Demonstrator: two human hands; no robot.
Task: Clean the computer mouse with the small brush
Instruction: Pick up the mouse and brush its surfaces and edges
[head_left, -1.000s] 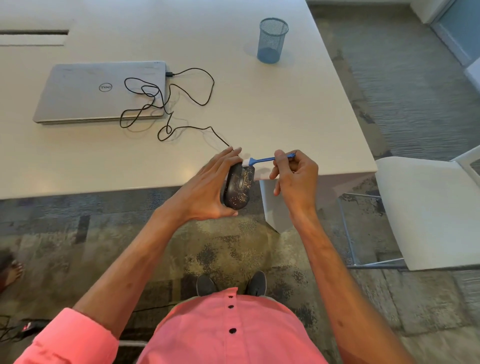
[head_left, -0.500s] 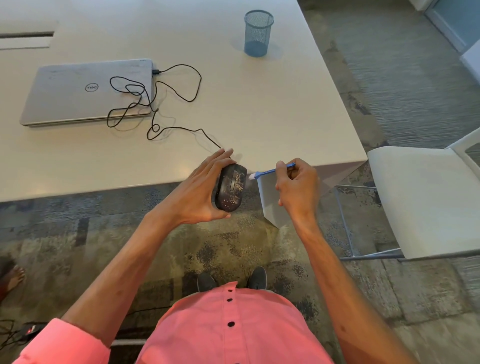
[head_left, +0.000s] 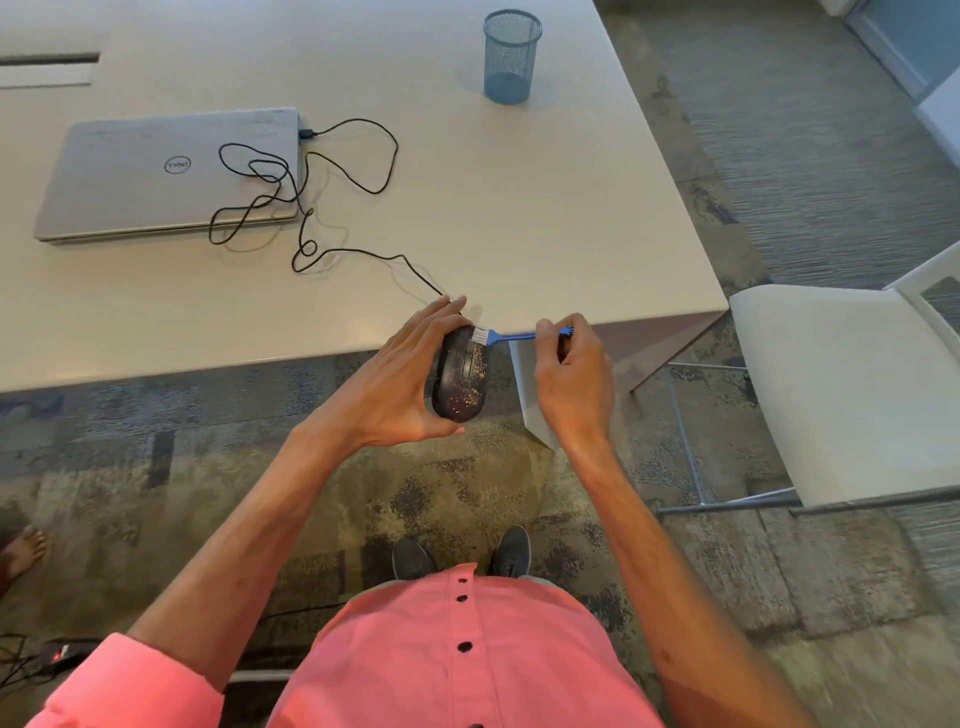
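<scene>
Head view: brush (head_left: 511, 336) lies sideways, bristles touching upright mouse (head_left: 460, 382).

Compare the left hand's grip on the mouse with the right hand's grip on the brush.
The left hand wraps the mouse with spread fingers and thumb; the right hand pinches the thin blue brush handle, fingers curled. The mouse is dark and speckled with crumbs; the brush has white bristles touching the mouse's far end. Both are held off the table's edge.

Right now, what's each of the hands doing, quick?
Left hand: closed around the mouse, held off the table.
Right hand: closed on the brush, bristles on the mouse.
</scene>
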